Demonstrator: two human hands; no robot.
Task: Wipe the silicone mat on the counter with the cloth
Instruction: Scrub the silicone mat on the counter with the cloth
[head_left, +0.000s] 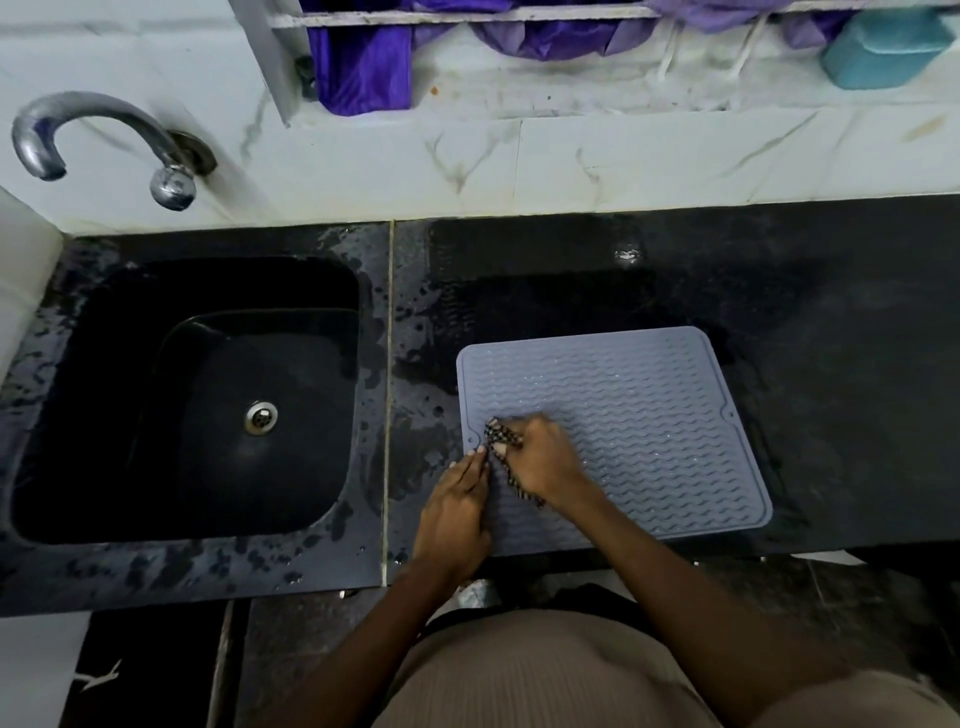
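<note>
The right hand (540, 457) is bunching the cloth (501, 441) in curled fingers and pressing it onto the mat (649, 415) near its left edge, while the left hand (457, 509), fingers straight, is pinning that edge to the wet counter (831, 322), probably to stop sliding.

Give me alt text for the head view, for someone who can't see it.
The right hand grips a patterned cloth against the left part of a grey ridged mat on a dark wet counter. The left hand lies flat at the mat's left edge. A black sink and a metal tap are to the left.
</note>
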